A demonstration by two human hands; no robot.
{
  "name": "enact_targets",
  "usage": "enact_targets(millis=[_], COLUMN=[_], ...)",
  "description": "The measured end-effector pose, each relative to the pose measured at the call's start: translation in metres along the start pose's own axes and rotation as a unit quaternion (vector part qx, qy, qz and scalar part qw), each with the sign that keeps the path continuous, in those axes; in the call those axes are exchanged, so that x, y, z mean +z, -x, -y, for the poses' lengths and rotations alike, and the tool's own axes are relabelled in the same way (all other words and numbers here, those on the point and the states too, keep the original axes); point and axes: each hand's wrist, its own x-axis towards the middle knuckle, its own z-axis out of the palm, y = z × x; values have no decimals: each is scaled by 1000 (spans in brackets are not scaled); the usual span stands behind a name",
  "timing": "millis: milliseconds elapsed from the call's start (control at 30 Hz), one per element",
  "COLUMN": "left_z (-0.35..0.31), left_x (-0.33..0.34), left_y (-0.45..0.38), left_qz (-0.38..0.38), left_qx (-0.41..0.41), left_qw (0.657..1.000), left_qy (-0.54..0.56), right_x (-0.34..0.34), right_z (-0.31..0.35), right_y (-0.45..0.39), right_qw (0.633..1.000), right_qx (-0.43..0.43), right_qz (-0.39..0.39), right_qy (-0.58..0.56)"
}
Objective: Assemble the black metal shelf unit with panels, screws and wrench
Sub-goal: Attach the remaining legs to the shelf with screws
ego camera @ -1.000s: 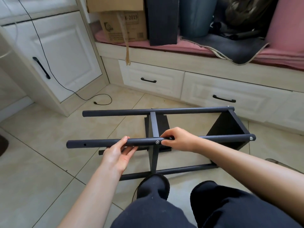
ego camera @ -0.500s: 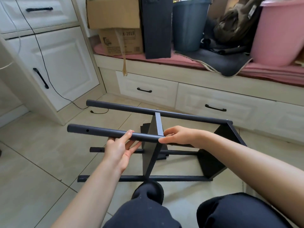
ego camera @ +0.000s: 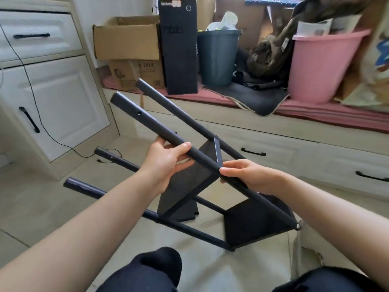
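Shelf frame (ego camera: 210, 175) half built: four poles, two panels (ego camera: 252, 226) screwed in. Pole tops bare, more panels due. Left hand (ego camera: 166, 163) and right hand (ego camera: 250, 175) fingers curl round near pole (ego camera: 202, 159).

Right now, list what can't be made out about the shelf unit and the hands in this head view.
- Left hand: grips the near post; its fingers wrap behind the post, out of sight.
- Right hand: holds the same post; the fingertips are hidden under it.
- Middle panel: the joints to the far posts are hidden by the panel and the hands.
- Screw at the post's end: too small to judge its tightness.
- Wrench: none in view.
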Motion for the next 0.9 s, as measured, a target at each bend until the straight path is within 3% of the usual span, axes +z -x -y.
enact_targets(millis=[267,533,700,800,900], left_z=[-11,17,36,43,49], left_x=[81,147,178,192,188], left_y=[1,22,35,37,28], left_qz=[46,108,131,156,226], left_qx=[60,169,209,208,168], left_qw=[988,944,921,913,889], left_qy=[-135,-262,-302,-315,-360], right_x=[-18,-27,-26,-24,-28], right_z=[-37,-60,-64,-71,-82], right_y=[50,115,141,148,156], right_qw=[989,969,969,963,961], right_qx=[0,31,55,54,58], right_qz=[-54,-136,-237,-262,-266], right_qy=[-141,-202,-37,-26,-38])
